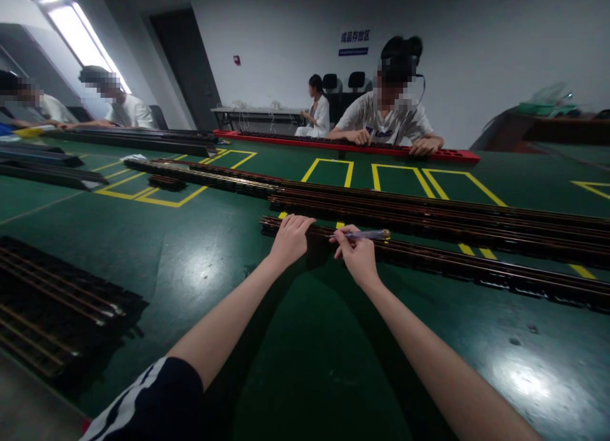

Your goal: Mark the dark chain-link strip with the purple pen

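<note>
A long narrow black strip (429, 258) with reddish wire-like lines lies across the green table in front of me. Over its left end my left hand (290, 243) is closed, fingers curled across the top and the index finger pointing right. My right hand (358, 257) grips a slim screwdriver (366, 235) with a clear purplish handle. The handle's end points right, and its tip is at the strip, just right of my left hand. Where the tip touches is too small to make out.
Behind the strip runs a bundle of similar strips (405, 215). More strips (61, 301) are stacked at the near left, and dark channels (42, 164) lie at the far left. Across the table a co-worker (391, 110) has both hands on a red rail (448, 154). Other people sit further back.
</note>
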A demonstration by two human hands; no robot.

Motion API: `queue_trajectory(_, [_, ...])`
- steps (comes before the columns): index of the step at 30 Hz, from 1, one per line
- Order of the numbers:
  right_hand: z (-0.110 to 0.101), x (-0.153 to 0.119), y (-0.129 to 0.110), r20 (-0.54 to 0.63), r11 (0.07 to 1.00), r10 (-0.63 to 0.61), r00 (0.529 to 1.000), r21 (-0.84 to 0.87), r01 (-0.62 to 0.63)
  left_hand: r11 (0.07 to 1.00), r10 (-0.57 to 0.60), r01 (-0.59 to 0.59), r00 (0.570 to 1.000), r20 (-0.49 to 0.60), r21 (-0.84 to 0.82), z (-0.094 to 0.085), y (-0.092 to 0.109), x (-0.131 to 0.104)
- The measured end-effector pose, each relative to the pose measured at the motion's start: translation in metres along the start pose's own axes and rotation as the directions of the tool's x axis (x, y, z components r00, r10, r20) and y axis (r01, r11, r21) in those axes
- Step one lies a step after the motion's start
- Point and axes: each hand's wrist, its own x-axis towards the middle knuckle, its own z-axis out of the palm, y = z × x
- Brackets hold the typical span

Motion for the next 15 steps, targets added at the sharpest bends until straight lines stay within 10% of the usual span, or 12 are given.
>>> queue_trajectory(15, [-0.0013,-0.0019,0.002,-0.126,1.0,0.018,0.992,0.018,-0.016,1.0,0.015,-0.016,0.996,0.091,0.01,-0.0002,0.0017,0.0008])
